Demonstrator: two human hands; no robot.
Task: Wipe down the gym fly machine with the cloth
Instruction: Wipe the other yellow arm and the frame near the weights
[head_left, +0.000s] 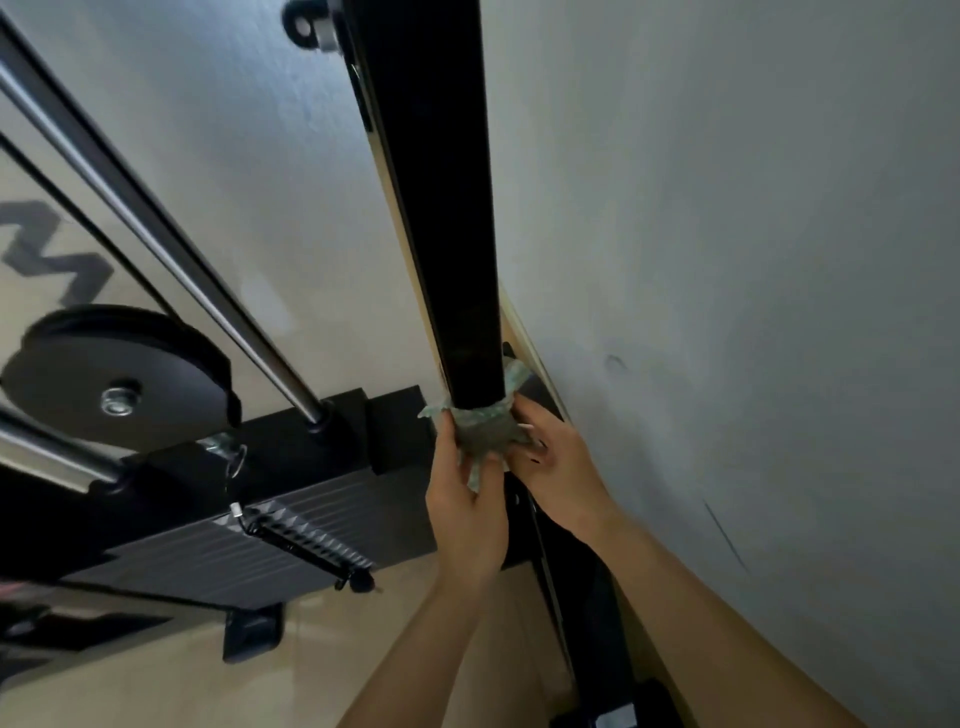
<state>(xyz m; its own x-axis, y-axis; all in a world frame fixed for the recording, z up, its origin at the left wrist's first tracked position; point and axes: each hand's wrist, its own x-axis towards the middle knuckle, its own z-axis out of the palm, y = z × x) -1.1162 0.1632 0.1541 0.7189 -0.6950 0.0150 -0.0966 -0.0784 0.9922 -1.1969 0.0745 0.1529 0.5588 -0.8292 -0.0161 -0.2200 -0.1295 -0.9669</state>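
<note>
Up against the black square steel post (457, 260), both hands clamp a pale green patterned cloth (485, 431) wrapped round it. The left hand (467, 504) curls its fingers onto the cloth's left side, and the right hand (558, 462) pinches the cloth from the right, long nails showing. A grey painted wall (727, 260) runs close beside the post. Off to the left sit a black round pulley wheel (104, 384) and slanting chrome guide rods (171, 249). Both bare forearms reach steeply upward from the bottom edge, wrists nearly together.
</note>
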